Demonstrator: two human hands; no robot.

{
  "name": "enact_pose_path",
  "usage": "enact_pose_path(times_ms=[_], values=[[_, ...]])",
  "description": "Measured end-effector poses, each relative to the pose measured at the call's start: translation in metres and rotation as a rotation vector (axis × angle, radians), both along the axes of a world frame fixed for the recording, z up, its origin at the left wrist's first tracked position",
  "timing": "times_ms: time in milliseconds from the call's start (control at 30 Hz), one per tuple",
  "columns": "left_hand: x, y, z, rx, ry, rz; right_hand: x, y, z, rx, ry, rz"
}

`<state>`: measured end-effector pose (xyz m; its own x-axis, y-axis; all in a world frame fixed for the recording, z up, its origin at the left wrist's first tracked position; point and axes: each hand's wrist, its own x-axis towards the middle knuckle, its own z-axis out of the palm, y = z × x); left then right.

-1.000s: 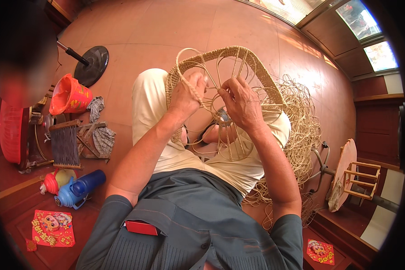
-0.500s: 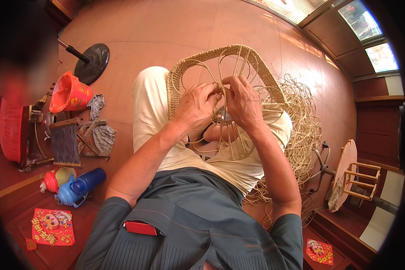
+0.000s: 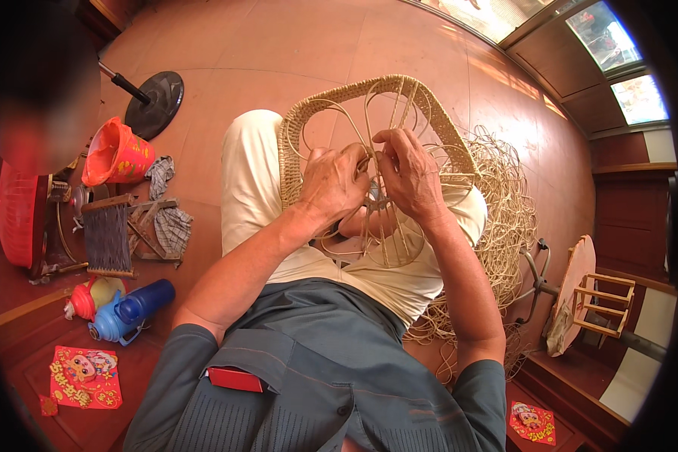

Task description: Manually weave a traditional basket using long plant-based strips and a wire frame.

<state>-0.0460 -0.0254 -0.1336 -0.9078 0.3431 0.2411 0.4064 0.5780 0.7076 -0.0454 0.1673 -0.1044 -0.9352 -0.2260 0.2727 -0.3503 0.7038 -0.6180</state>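
Observation:
A woven straw-coloured frame (image 3: pixel 448 128) with a looped cord lattice rests across my legs in cream trousers (image 3: pixel 245 173). My left hand (image 3: pixel 333 182) is at the lattice's middle, fingers bent and pinched on cord. Just beside it, my right hand (image 3: pixel 408 173) grips cord between thumb and fingers, its index finger crooked over the strands. The exact spot where the fingertips meet is partly hidden by the knuckles. A large tangle of loose pale cord (image 3: pixel 505 218) lies on the floor by my right leg.
To the left are a red bucket (image 3: pixel 113 154), black stand base (image 3: pixel 157 105), folding stool (image 3: pixel 109 233), blue flasks (image 3: pixel 143 301) and red basin (image 3: pixel 16 218). On the right lie an overturned round wooden piece (image 3: pixel 569 294) and a small wooden frame (image 3: pixel 610 301).
My left hand has moved down and right toward my right hand at the middle of the lattice. The tall cord loop it held at upper left has dropped lower.

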Motion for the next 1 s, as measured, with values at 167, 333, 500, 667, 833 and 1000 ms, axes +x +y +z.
enact_pose_path(times_ms=[167,333,500,667,833,1000], values=[[0.005,0.002,-0.005,-0.175,0.251,0.061,0.000,0.001,0.001,0.039,0.034,0.020],[0.021,-0.001,0.022,-0.300,0.505,0.043,0.002,0.006,-0.006,-0.009,0.049,0.032],[0.055,-0.001,0.007,-0.106,0.188,-0.100,-0.001,0.007,-0.003,0.018,0.093,0.068],[0.057,-0.013,0.008,-0.095,0.023,-0.171,-0.001,0.009,0.000,0.046,0.130,0.042],[0.042,-0.030,0.047,-0.010,0.146,-0.181,0.002,0.016,0.000,0.302,0.272,-0.001],[0.043,-0.052,0.100,0.090,-0.039,-0.253,-0.005,0.022,0.004,0.351,0.408,0.105]])
